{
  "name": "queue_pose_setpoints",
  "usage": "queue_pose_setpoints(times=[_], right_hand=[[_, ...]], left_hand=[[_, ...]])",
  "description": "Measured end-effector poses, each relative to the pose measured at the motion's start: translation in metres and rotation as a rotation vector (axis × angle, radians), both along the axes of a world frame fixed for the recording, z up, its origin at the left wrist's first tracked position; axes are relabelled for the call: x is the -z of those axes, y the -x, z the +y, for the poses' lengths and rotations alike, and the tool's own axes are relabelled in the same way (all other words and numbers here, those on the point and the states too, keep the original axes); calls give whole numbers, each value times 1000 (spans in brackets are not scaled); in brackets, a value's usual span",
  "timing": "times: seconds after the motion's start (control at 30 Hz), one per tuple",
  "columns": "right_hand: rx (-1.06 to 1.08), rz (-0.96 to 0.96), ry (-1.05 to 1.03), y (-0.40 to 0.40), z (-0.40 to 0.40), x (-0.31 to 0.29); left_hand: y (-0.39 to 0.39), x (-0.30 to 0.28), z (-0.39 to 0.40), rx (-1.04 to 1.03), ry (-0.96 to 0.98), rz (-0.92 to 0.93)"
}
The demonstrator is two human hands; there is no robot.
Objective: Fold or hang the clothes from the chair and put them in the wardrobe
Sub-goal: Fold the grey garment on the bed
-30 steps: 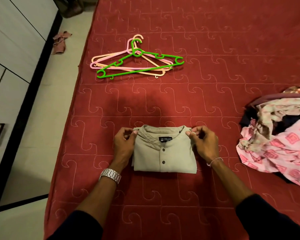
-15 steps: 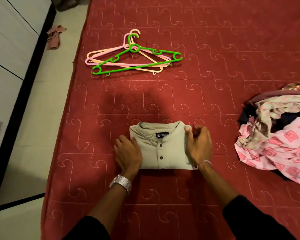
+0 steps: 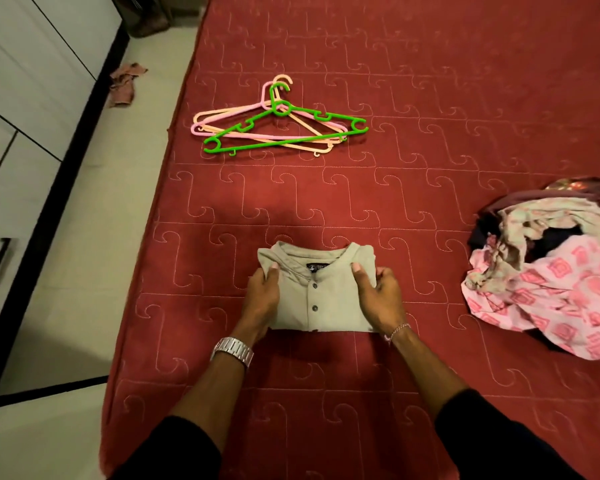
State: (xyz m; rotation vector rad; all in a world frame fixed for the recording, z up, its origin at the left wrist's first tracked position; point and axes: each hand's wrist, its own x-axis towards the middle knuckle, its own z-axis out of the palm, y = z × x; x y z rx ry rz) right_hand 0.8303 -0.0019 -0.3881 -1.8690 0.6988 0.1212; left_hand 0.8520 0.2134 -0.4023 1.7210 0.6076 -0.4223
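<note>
Both my hands were on the folded beige shirt (image 3: 321, 296), which lay on the red quilted bedcover (image 3: 430, 133) right in front of me. My left hand (image 3: 262, 299) gripped the left side of the shirt, with the thumb on top near the collar and the other fingers curled under the edge. My right hand (image 3: 380, 299) gripped the right side in the same way, the thumb pressed on the cloth and the fingers bent around the border. The shirt was folded into a small rectangle, collar away from me, with a dark label inside the neck and two buttons visible on the front placket. I could not tell if the shirt was lifted from the bedcover or only resting on it.

I wore a metal watch (image 3: 232, 351) on my left wrist and a thin bracelet (image 3: 397, 330) on my right wrist, with dark sleeves on both arms.

Farther on the bedcover lay several plastic hangers (image 3: 278, 126) in a loose stack, one green on top of pink and peach ones. At my right side was a pile of clothes (image 3: 551, 271), unfolded, with a pink patterned cloth on top. At the left stood the white wardrobe (image 3: 14, 98) with a dark handle, and a small crumpled cloth (image 3: 123, 84) lay on the pale floor near it
</note>
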Motion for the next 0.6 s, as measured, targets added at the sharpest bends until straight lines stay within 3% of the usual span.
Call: queue_pose_setpoints(times=[0.27,0.4,0.6], right_hand=[[-99,96,-360,26,39,-110],[-207,131,-768,38,59,-165],[-397,108,-818,57,101,-234]], left_hand=[[39,-110,54,-104,240,90],[67,-174,87,-86,244,47],[124,-258,127,-237,240,-95]])
